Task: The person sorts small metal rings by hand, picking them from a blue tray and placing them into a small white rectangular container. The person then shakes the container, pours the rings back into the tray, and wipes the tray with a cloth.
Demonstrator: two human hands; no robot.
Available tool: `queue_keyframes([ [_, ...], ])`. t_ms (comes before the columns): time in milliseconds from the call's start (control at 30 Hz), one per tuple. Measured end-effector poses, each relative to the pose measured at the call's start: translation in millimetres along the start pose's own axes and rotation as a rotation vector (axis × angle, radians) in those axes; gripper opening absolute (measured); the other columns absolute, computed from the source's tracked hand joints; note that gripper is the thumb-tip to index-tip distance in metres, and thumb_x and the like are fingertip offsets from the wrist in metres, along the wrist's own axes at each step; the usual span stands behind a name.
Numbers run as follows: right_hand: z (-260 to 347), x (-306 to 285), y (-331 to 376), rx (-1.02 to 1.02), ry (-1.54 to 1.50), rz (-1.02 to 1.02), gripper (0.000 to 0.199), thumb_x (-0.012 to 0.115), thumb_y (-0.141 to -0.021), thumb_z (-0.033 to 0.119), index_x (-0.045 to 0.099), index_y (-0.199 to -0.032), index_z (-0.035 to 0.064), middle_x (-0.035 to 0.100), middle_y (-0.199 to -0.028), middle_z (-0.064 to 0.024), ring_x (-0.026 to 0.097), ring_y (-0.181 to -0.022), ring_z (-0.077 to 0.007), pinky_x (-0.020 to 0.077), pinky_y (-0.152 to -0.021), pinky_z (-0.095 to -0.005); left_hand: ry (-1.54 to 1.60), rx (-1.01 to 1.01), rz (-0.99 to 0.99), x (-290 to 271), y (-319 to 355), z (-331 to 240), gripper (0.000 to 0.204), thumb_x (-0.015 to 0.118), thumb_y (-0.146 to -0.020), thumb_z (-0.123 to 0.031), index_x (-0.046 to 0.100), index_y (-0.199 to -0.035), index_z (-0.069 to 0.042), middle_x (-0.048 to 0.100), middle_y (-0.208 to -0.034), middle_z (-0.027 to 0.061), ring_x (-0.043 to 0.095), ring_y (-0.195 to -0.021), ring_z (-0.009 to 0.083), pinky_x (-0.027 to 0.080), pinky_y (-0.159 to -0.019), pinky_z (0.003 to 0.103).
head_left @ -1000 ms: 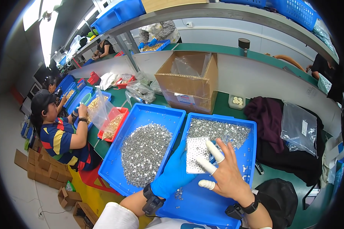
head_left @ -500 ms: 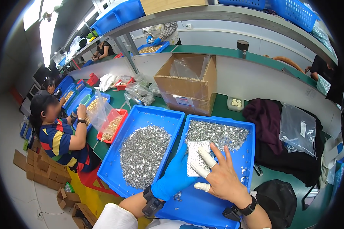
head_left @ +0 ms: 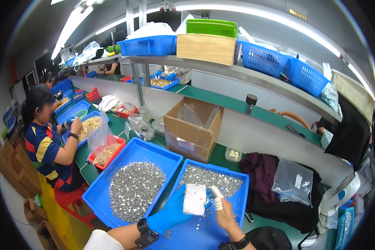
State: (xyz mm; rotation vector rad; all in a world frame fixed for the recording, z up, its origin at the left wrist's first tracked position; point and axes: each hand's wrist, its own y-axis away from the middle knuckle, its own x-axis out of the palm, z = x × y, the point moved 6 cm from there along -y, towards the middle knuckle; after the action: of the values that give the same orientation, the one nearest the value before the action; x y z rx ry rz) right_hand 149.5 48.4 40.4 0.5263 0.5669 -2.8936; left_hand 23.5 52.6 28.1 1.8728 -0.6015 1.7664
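Left hand: your left hand (head_left: 171,213), in a blue glove, is closed about the left edge of a small white perforated plate (head_left: 194,199); a dark wrist strap sits just behind the glove.
Right hand: your right hand (head_left: 224,212) is bare but for white finger cots (head_left: 217,193); its fingers are curled beside the right edge of the plate, and you cannot tell whether they grip the plate or only steady it.
Perforated plate: held upright, slightly tilted, between your two hands; it hangs over the middle of the right blue tray (head_left: 237,183).
Right blue tray: shallow and rectangular, on the green worktop (head_left: 217,155); a heap of small silver parts (head_left: 210,178) fills its far half, and a few loose ones lie scattered on the near floor of the tray under your hands.
Left blue tray: the left blue tray (head_left: 112,175) lies just beside the right one, edges near touching; a larger mound of silver pieces (head_left: 135,189) covers its centre.
Cardboard box: the cardboard box (head_left: 191,131) stands open beyond both trays, lined with a clear bag.
Dark cloth: a dark garment (head_left: 258,168) lies to the right of the tray, with a clear plastic bag (head_left: 293,183) resting on it.
Co-worker: a person in a striped shirt (head_left: 43,143) sits at your left, hands over a tray of yellowish parts (head_left: 87,125).
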Motion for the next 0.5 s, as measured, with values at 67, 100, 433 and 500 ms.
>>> queue_keyframes([
  [67, -8.2, 5.2, 2.3, 0.088, -0.046, 0.078, 0.046, 0.037, -0.094, 0.029, 0.033, -0.132, 0.003, 0.056, -0.103, -0.0157, 0.055, -0.093, -0.0228, 0.0412, -0.082, -0.0291, 0.04, -0.009, 0.061, -1.1, 1.8, 0.8, 0.059, 0.021, -0.094, -0.043, 0.026, -0.133, 0.001, 0.033, -0.135, 0.0196, 0.035, -0.123, 0.0349, 0.027, -0.103, 0.047],
  [100, -8.1, 6.2, 2.1, 0.059, -0.026, 0.053, 0.046, 0.037, -0.095, 0.029, 0.033, -0.132, 0.0029, 0.057, -0.099, -0.0143, 0.055, -0.088, -0.0206, 0.0416, -0.079, -0.0288, 0.058, -0.013, 0.086, -0.6, 1.3, -0.8, 0.059, 0.021, -0.094, -0.043, 0.025, -0.133, 0.001, 0.033, -0.134, 0.0197, 0.034, -0.123, 0.0355, 0.027, -0.103, 0.047],
  [433, -16.4, 12.1, 0.2, 0.153, 0.0, 0.084, 0.05, 0.034, -0.095, 0.035, 0.033, -0.132, 0.0011, 0.056, -0.105, -0.0093, 0.051, -0.095, -0.0141, 0.038, -0.085, -0.027, 0.37, -0.197, 0.376, 17.3, 7.4, 4.8, 0.059, 0.02, -0.094, -0.043, 0.029, -0.132, 0.001, 0.037, -0.132, 0.019, 0.039, -0.12, 0.034, 0.031, -0.1, 0.047],
  [500, -22.5, 10.9, -3.5, 0.096, 0.026, 0.061, 0.049, 0.034, -0.095, 0.034, 0.033, -0.133, 0.0022, 0.057, -0.102, -0.0103, 0.052, -0.092, -0.0146, 0.0392, -0.082, -0.0269, 0.213, -0.079, 0.209, -1.3, 1.3, -2.7, 0.059, 0.02, -0.094, -0.044, 0.03, -0.131, 0.001, 0.038, -0.131, 0.0185, 0.04, -0.118, 0.0332, 0.033, -0.099, 0.047],
])
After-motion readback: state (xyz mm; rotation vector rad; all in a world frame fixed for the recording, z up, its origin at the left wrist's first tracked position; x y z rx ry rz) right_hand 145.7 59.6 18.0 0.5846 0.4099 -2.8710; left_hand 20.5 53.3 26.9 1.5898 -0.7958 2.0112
